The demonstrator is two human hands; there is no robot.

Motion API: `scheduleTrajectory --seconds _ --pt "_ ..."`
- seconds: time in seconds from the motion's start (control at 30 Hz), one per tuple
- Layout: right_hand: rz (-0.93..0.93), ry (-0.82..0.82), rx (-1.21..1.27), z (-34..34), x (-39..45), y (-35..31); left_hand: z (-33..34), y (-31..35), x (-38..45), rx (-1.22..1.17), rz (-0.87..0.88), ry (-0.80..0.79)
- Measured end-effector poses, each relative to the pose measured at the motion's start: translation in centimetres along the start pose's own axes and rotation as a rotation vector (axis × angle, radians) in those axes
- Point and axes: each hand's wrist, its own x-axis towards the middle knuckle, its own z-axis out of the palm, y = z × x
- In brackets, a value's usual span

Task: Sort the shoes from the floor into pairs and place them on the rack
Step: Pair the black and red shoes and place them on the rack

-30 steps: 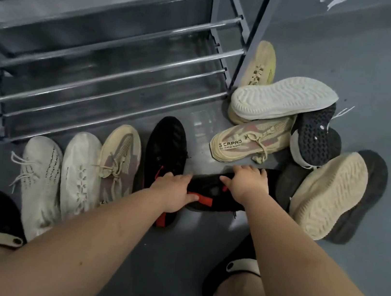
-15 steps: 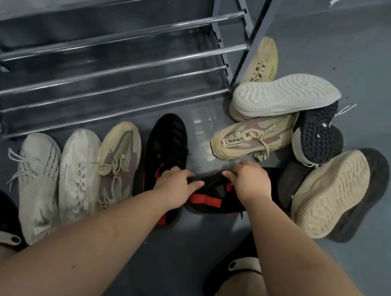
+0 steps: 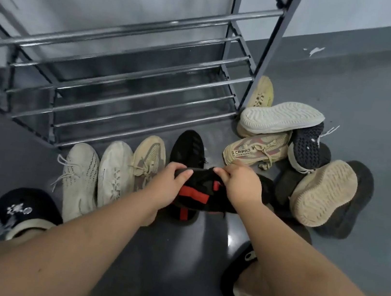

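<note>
Both hands are on the black shoe with the red strap, which sits crosswise between them. The left hand has its fingers curled over the shoe's left end, thumb pressed on top near the edge. The right hand grips the upper edge further right, fingers hooked over the far side, so the red strap shows in the gap between the two hands. Looks like the shoe is lifted a bit off the floor, though that's hard to tell from this angle.

Just beyond the left fingers, and partly under the held shoe, lies the other black shoe, toe pointing at the rack. Left of that hand, side by side, are a tan shoe and two white shoes. Right past the right hand's fingertips is the tan lettered shoe, part of a jumbled pile with several soles facing up.
</note>
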Motion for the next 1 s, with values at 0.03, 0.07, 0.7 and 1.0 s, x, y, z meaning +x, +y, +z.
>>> scheduleTrajectory --seconds 0.03,0.07,0.7,1.0 --pt "-0.036 0.008 0.0 -0.4 -0.4 -1.1 -1.0 -0.2 -0.7 -0.046 0.003 0.019" --pt "-0.071 0.011 0.0 -0.7 -0.8 -2.2 -2.1 -0.4 -1.4 -0.09 0.009 0.036" --pt "0.398 -0.19 1.062 -0.2 -6.6 -15.0 -6.9 -3.4 -8.8 -1.079 -0.144 0.147" --pt "0.393 -0.226 1.359 0.5 -7.7 -12.8 -5.7 -3.0 -9.4 -1.1 -0.096 0.054"
